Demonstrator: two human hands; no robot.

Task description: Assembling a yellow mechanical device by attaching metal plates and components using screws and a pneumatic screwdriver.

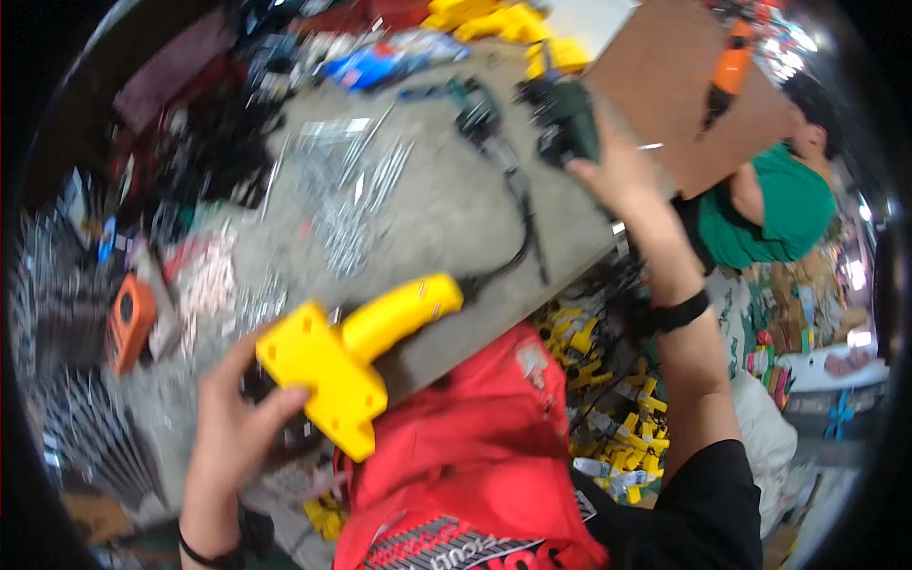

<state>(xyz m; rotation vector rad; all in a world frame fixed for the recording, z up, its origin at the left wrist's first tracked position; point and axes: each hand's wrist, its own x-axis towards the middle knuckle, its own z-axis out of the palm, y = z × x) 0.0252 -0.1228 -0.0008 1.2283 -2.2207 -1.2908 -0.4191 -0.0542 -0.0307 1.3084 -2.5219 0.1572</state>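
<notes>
My left hand grips a yellow power tool housing by its wide end, thumb on its face. The housing's handle points to the upper right, over the table's near edge, and a black cord trails from its tip. My right hand reaches to the table's far right side, with its fingers around a dark green and black power tool. That tool is blurred, and part of the hand's grip on it is hidden.
Loose long screws lie on the grey table. Beyond are a blue plastic bag and yellow housings. An orange casing sits at left. Yellow parts fill the space below. A person in green is at right.
</notes>
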